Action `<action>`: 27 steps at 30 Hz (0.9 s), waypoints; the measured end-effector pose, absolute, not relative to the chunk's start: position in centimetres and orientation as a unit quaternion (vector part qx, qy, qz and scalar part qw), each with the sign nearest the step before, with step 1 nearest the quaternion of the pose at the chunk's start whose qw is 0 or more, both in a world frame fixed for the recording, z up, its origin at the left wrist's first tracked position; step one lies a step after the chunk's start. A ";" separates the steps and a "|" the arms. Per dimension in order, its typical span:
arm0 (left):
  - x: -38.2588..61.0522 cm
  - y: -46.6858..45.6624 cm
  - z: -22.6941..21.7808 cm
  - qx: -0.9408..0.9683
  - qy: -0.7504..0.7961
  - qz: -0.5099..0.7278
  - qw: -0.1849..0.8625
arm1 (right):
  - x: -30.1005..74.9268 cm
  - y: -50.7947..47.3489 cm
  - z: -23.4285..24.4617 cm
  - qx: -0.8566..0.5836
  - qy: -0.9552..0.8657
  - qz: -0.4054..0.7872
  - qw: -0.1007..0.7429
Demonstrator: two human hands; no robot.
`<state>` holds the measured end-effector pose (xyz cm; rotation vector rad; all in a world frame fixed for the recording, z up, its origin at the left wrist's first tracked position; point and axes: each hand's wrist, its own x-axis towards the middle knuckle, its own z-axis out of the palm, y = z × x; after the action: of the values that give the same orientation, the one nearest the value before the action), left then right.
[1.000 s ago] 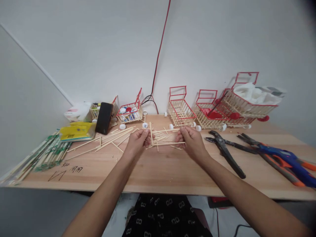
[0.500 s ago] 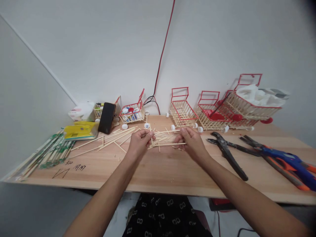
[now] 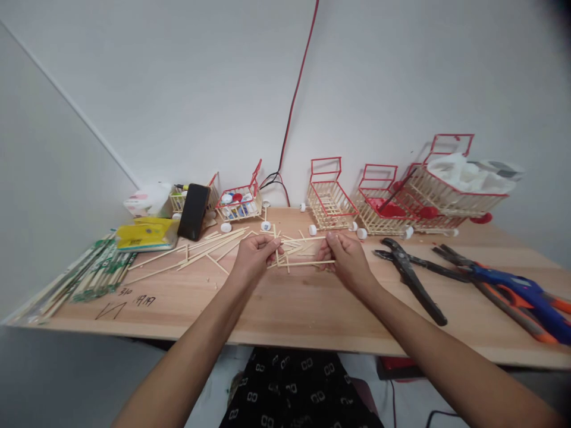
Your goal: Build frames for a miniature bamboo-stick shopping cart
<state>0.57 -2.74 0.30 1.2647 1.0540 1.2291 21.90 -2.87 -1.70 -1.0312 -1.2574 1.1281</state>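
Two bare forearms reach in from the near edge of a wooden surface (image 3: 289,309). At its middle, the left hand (image 3: 255,255) and right hand (image 3: 347,258) each pinch one end of a small frame (image 3: 300,252) of thin sticks, fingers closed on it. Black pliers (image 3: 413,278) and a blue glue gun (image 3: 520,286) lie toward the right edge. Loose sticks (image 3: 200,249) spread left of the hands. Along the far edge stand a dark phone (image 3: 194,211) and stick-built carts (image 3: 331,201) with red handles.
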 end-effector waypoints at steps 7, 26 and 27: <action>0.5 -2.5 0.1 0.521 0.419 0.523 0.528 | 21.9 -2.8 -1.6 -0.434 -0.514 0.488 0.556; -0.2 -2.9 0.7 0.386 0.286 0.457 0.749 | 22.3 -2.6 -1.7 -0.405 -0.509 0.513 0.561; -0.2 -3.0 0.8 0.380 0.284 0.456 0.753 | 22.3 -2.6 -1.7 -0.402 -0.509 0.514 0.562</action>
<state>-0.20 -2.95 0.81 0.8296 0.6196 0.9944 22.27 -2.61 -1.68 -0.9474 -1.1979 1.2098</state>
